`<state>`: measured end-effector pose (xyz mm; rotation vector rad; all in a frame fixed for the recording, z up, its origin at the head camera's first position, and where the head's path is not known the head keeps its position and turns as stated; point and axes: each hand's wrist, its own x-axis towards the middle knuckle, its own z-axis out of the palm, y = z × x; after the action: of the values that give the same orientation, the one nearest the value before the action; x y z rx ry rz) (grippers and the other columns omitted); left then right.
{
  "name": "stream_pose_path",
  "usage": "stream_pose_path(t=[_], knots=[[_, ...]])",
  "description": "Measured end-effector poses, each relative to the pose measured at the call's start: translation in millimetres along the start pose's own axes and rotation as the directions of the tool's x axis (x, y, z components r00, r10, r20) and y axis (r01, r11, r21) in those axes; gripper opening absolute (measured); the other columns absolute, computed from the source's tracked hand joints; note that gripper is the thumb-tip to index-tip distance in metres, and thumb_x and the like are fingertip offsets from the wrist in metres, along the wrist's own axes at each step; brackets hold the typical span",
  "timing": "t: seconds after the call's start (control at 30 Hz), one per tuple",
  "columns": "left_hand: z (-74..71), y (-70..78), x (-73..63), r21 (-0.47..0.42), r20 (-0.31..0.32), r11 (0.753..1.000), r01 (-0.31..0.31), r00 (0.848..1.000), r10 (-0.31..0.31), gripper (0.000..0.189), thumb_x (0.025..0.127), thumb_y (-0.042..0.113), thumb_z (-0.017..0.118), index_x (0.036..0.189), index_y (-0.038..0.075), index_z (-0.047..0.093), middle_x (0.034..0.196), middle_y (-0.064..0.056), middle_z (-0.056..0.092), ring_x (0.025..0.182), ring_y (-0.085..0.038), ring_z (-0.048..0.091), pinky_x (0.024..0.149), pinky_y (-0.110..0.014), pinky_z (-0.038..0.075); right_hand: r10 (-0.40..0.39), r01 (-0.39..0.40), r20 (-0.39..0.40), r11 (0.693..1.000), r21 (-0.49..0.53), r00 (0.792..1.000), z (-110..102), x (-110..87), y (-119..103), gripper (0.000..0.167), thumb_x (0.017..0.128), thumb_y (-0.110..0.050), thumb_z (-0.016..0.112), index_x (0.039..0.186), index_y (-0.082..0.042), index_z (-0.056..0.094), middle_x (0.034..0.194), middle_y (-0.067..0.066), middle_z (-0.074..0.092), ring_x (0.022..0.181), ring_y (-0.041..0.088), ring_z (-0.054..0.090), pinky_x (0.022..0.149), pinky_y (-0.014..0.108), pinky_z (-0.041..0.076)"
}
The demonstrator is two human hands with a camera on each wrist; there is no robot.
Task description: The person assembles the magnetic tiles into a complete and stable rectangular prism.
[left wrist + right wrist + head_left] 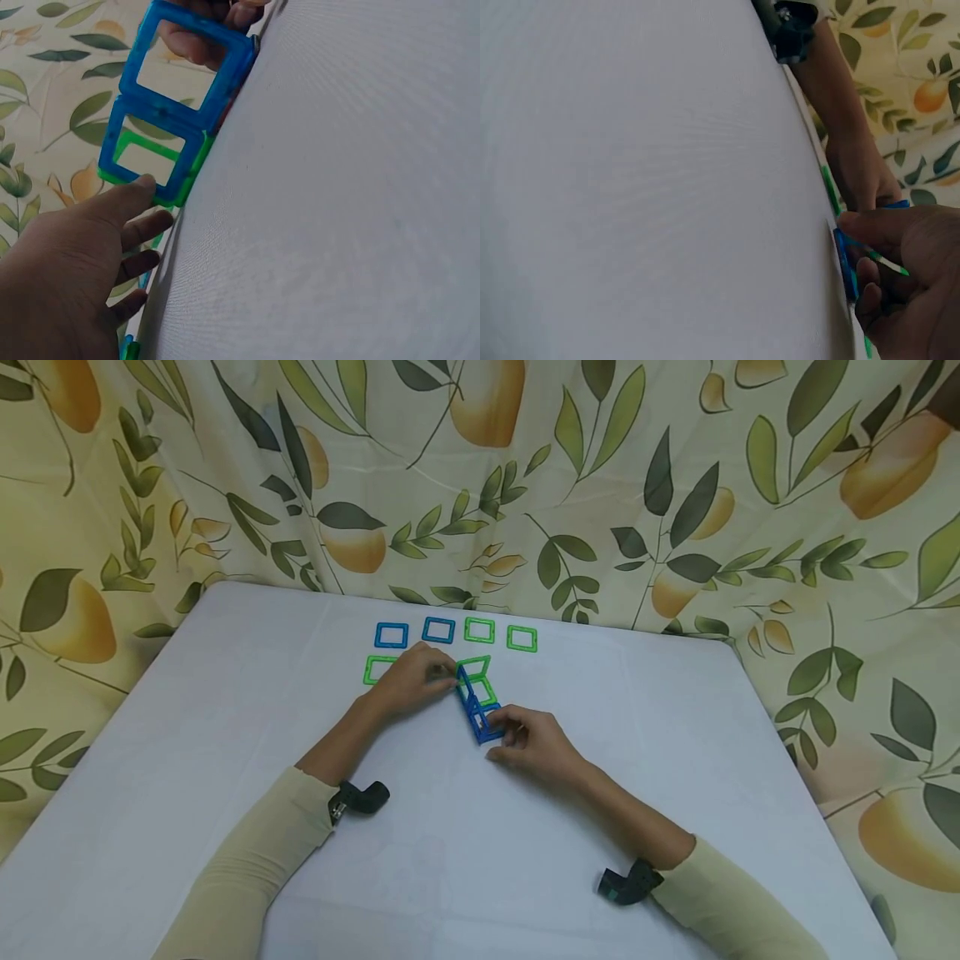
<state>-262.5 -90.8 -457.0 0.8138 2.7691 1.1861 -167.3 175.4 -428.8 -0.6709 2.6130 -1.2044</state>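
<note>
Blue and green rectangular magnetic tile frames form a small joined structure mid-table. Two blue tiles stand upright side by side along its left edge, the nearer blue tile (127, 71) and the farther blue tile (112, 142). Behind them, a green tile (486, 692) lies flat and another green tile (476, 667) leans at the far end. My left hand (417, 678) pinches the far corner of the farther blue tile, thumb over its edge. At the near end, my right hand (542, 739) holds the nearer blue tile, its fingers partly hidden behind the frame.
Beyond the structure, two loose blue tiles (392, 624) and two green tiles (522, 627) lie in a row. Another green tile (368, 670) is partly covered by my left hand. A patterned curtain (570, 485) hangs behind the white table (660, 710).
</note>
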Motion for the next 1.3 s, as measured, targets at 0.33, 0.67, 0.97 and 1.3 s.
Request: stream_pose_path(t=[0.33,0.67,0.97,1.3], knots=[[0.6,0.7,-0.7,0.005,-0.012,1.0,0.011,1.0,-0.011,0.023,0.102,0.027,0.073,0.122,0.015,0.076,0.117,0.003,0.071,0.11,-0.017,0.054,0.097,-0.039,0.047,-0.068,0.066,0.051,0.997,0.047,0.996,10.5,-1.1,-5.6,0.043,0.086,-0.008,0.088,0.127,-0.006,0.073,0.108,0.002,0.074,0.083,0.018,0.058,0.07,0.026,0.05],[0.4,1.2,-1.5,-0.011,-0.007,0.999,0.032,0.999,-0.032,0.023,0.101,0.026,0.073,0.122,0.016,0.077,0.117,0.002,0.07,0.11,-0.017,0.054,0.097,-0.039,0.047,-0.102,0.102,0.093,0.995,0.012,0.99,14.3,-3.1,-9.6,0.048,0.087,-0.013,0.088,0.133,-0.011,0.073,0.091,0.002,0.065,0.08,0.017,0.057,0.069,0.027,0.048],[0.7,-1.0,-0.7,-0.005,-0.014,1.0,0.016,1.0,-0.016,0.021,0.101,0.025,0.073,0.12,0.015,0.077,0.116,0.002,0.071,0.11,-0.017,0.054,0.097,-0.039,0.047,-0.129,0.127,0.063,0.991,0.036,0.99,11.2,-1.5,-8.1,0.046,0.086,-0.012,0.089,0.13,-0.012,0.074,0.104,0.002,0.073,0.081,0.019,0.058,0.069,0.028,0.048],[1.5,-2.1,-0.4,0.008,-0.016,1.0,0.025,1.0,-0.025,0.022,0.101,0.027,0.073,0.119,0.016,0.077,0.116,0.003,0.071,0.11,-0.016,0.055,0.097,-0.038,0.047,-0.096,0.101,-0.047,0.987,0.123,0.994,-8.1,8.5,2.1,0.032,0.093,-0.005,0.079,0.124,-0.008,0.073,0.116,0.008,0.074,0.088,0.022,0.059,0.074,0.028,0.049]])
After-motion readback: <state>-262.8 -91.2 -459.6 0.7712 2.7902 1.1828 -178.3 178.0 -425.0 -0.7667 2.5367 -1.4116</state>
